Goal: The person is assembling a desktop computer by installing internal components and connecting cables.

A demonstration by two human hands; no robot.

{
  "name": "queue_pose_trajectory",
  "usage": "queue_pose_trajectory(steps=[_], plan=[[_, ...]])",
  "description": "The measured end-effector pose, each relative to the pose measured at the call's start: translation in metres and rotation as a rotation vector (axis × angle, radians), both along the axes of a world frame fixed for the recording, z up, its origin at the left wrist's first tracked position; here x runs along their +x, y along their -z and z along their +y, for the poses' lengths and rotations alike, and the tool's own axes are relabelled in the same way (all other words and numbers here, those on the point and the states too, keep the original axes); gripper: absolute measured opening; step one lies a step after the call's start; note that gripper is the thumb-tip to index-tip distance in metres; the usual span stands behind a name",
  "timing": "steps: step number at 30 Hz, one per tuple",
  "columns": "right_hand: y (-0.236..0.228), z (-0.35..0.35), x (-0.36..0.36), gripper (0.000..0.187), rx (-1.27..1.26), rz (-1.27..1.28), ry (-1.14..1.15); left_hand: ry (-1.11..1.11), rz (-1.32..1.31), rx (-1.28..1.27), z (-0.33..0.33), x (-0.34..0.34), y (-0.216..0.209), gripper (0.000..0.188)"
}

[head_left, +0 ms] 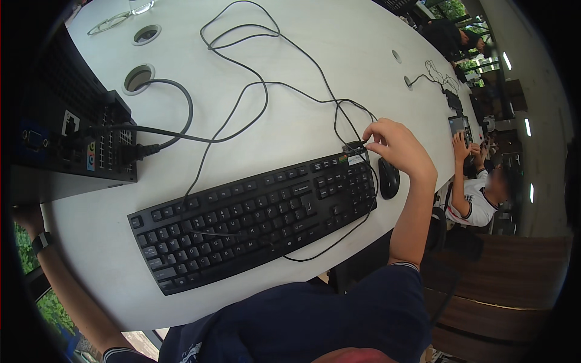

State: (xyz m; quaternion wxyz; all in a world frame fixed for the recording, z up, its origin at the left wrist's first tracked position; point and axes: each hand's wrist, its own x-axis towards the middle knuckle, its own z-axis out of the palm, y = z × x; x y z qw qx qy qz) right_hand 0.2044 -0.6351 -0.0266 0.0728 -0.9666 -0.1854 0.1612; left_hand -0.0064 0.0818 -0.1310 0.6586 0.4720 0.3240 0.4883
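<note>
My right hand (396, 144) is above the far right corner of a black keyboard (254, 221). Its thumb and forefinger are pinched on a thin black cable (364, 143), beside a small dark piece (352, 147) at the keyboard's top edge. A black mouse (388, 178) lies just below that hand, right of the keyboard. At the far left, my left hand (28, 219) is next to the lower side of a black computer case (78, 142); its fingers are hidden. Plugs and cords are in the case's back panel.
Long black cables (266, 85) lie in loops over the white table (193, 118) and across the keyboard. Round cable holes (139, 78) open in the tabletop. Glasses (109, 23) and a clear cup (141, 6) stand at the far left. Another person (478, 196) sits farther along on the right.
</note>
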Motion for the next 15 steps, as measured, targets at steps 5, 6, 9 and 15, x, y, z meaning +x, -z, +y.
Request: queue_pose_trajectory(steps=[5,6,9,15], plan=[[-0.025,0.004,0.002,0.014,-0.016,-0.031,-0.049,0.000,-0.011,-0.012,0.001,0.002,-0.001,0.075],[-0.035,0.005,0.001,0.014,-0.014,-0.027,-0.069,-0.003,-0.013,-0.014,0.001,0.001,-0.001,0.075],[-0.059,0.015,-0.003,0.011,0.170,-0.091,-0.114,-0.010,-0.030,-0.017,0.000,0.001,-0.005,0.074],[-0.081,0.058,-0.012,0.012,0.344,-0.207,-0.314,-0.038,-0.042,-0.025,-0.019,0.001,-0.018,0.072]])
